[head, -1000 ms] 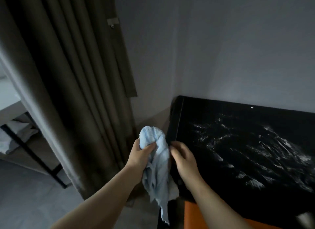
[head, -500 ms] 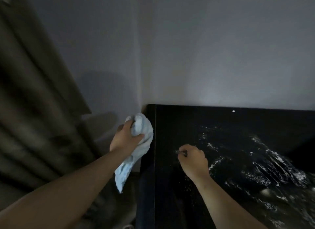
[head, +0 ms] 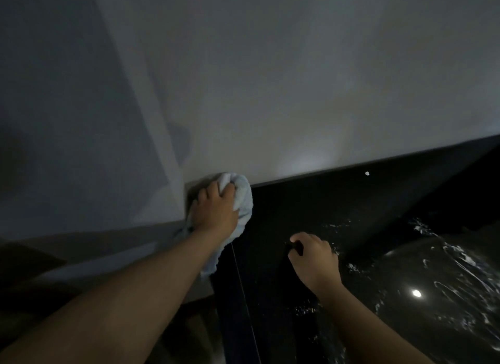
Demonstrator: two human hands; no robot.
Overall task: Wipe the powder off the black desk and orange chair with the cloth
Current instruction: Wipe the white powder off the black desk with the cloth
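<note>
A glossy black desk (head: 338,206) fills the lower right, pushed against the wall. White powder (head: 454,271) is smeared in streaks over its right part, and a small white speck (head: 367,173) lies near the back edge. My left hand (head: 215,212) grips a bunched light-blue cloth (head: 242,193) at the desk's far left corner, by the wall; a tail of the cloth hangs down past the desk's left edge. My right hand (head: 313,258) rests on the desk top with its fingers curled and nothing visible in them. The orange chair is out of view.
A grey wall (head: 270,79) runs along the back of the desk and meets a second wall at the corner left of the cloth. The desk's left side panel (head: 238,323) drops to a dim floor. A lamp's reflection (head: 416,293) glows on the desk.
My left hand has carried the cloth up and to the right onto the desk's far left corner. My right hand has stayed on the desk top. The view has tilted and drawn closer.
</note>
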